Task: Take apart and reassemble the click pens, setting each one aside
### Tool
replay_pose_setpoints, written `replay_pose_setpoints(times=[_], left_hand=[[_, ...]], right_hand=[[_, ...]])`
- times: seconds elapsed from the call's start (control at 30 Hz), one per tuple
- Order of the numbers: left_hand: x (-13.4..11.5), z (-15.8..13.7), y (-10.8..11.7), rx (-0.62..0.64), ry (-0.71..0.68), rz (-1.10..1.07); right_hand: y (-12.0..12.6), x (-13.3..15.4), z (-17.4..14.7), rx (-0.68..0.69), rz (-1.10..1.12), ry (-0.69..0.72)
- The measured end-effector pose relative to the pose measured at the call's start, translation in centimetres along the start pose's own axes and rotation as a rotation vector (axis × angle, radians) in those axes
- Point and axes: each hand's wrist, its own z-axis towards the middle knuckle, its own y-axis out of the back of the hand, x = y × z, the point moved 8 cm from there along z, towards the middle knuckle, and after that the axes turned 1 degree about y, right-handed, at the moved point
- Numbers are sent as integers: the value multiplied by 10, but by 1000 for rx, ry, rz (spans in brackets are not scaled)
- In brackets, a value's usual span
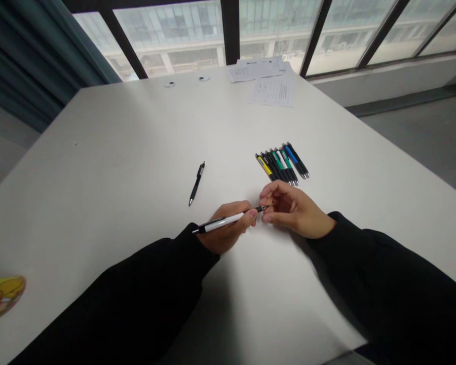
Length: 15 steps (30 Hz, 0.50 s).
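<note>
My left hand (230, 223) is closed around a white pen (224, 222) with a black grip and a clip. The pen slants up to the right, its tip reaching toward my right hand (294, 210). That hand has curved fingers with a gap between them and the thumb, near the pen's tip. Whether a fingertip touches the tip I cannot tell. Beyond my left hand a black pen (197, 183) lies by itself. Just past my right hand is a row of several pens (283, 165), in yellow, black, green, white and blue.
All of this is on a white table (129, 167). Papers (271, 88) lie at its far side, below the windows. A round yellow picture piece (3, 296) shows at the left edge. A dark curtain (49, 56) hangs at the far left.
</note>
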Motion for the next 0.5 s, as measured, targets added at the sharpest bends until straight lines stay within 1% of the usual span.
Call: replay_pose_setpoints(times=[0.13, 0.3, 0.43, 0.5], left_hand=[[2, 0, -1, 9, 1, 11], [0, 0, 0, 11, -12, 18], [-1, 0, 0, -3, -19, 49], [-2, 1, 1, -20, -24, 60]], right_hand=[[-4, -8, 0, 82, -65, -87], [1, -3, 2, 42, 22, -35], [-1, -9, 2, 78, -39, -116], [1, -6, 2, 46, -58, -102]])
